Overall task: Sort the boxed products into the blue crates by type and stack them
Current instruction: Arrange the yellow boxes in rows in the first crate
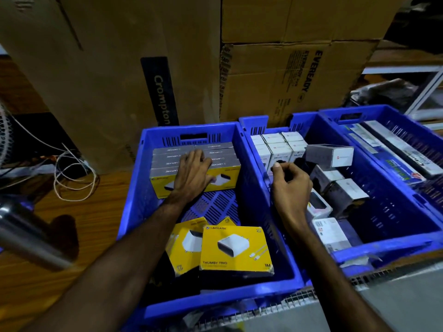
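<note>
In the left blue crate (134, 188) several yellow charger boxes (223, 164) stand on edge in rows at the far end. My left hand (191, 173) lies flat over them, fingers spread across their grey tops. Two more yellow boxes (236, 250) lie loose at the crate's near end. The middle blue crate (395, 243) holds a row of white boxes (279, 146) at the back and several loose grey-and-white boxes (330, 154). My right hand (291, 185) hovers over the middle crate's left side, its fingers curled with nothing visible in them.
A third blue crate (383, 111) at the right holds long flat packages (393, 149). Large cardboard cartons (287, 80) stand right behind the crates. White cables (72, 178) lie on the wooden floor at the left, and a metal tube (28, 238) crosses the lower left.
</note>
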`<state>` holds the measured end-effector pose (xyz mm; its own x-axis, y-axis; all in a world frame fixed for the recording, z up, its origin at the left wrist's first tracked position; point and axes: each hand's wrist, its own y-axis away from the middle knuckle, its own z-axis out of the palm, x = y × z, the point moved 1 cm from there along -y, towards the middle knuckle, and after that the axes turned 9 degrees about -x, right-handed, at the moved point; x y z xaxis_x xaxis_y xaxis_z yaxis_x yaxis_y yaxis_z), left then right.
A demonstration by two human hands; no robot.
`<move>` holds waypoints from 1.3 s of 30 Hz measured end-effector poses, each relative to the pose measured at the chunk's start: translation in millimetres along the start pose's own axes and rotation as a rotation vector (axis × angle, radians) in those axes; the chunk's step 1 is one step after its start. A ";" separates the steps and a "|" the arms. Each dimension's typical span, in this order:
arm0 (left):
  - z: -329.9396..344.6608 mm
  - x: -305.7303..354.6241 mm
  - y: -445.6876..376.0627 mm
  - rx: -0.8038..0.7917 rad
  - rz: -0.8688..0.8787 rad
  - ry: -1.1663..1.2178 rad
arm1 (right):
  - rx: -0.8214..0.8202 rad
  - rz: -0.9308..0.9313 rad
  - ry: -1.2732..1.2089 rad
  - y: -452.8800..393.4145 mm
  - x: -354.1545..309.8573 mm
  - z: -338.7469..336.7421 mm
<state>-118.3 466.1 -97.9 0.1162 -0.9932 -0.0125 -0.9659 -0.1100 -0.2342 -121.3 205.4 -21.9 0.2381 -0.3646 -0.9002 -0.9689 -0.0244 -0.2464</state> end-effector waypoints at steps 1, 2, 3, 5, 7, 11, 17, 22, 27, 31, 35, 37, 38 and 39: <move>1.2 0.1 0.2 -0.009 0.001 -0.029 | -0.005 0.002 -0.002 0.1 0.2 -0.6; 1.7 0.0 0.7 -0.022 0.003 -0.069 | -0.008 0.006 -0.004 0.0 0.6 -0.6; 2.6 0.5 1.0 -0.039 0.007 -0.118 | -0.011 0.009 -0.006 0.0 0.9 -0.5; 3.6 4.3 1.6 -0.081 0.015 -0.206 | -0.012 0.014 -0.003 -0.6 1.7 0.0; 0.7 10.3 2.7 -0.127 -0.001 -0.254 | -0.013 0.019 -0.009 -1.2 2.2 0.7; -7.2 21.2 7.9 -0.200 -0.048 -0.296 | -0.022 0.033 -0.020 -1.6 2.2 0.5; -27.3 21.3 15.3 -0.217 -0.039 -0.257 | -0.024 0.041 -0.029 -1.3 0.5 -1.1; -57.3 13.8 42.4 -0.274 -0.058 -0.020 | -0.029 0.051 -0.034 -3.4 2.4 -0.3; -65.4 -0.5 97.9 -0.758 0.001 0.413 | -0.044 0.070 -0.068 -4.7 5.8 -1.6; -70.5 -4.6 138.0 -0.791 -0.028 0.319 | -0.062 0.063 -0.102 -6.0 9.5 -1.8; -75.5 -5.5 153.8 -0.761 -0.079 0.212 | -0.129 0.039 -0.108 -4.3 11.3 -1.6; -78.2 -0.7 154.7 -0.768 -0.103 0.161 | -0.150 0.024 -0.095 -3.8 12.4 -0.7; -80.2 1.9 155.4 -0.777 -0.114 0.113 | -0.157 0.024 -0.082 -4.1 13.3 -0.2; -82.8 4.2 155.2 -0.783 -0.131 0.088 | -0.166 0.027 -0.074 -5.2 15.2 0.0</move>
<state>-286.9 441.6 -53.8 0.2530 -0.9661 0.0520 -0.8313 -0.1895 0.5225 -112.7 200.0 -34.3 0.2098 -0.2981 -0.9312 -0.9715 -0.1707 -0.1643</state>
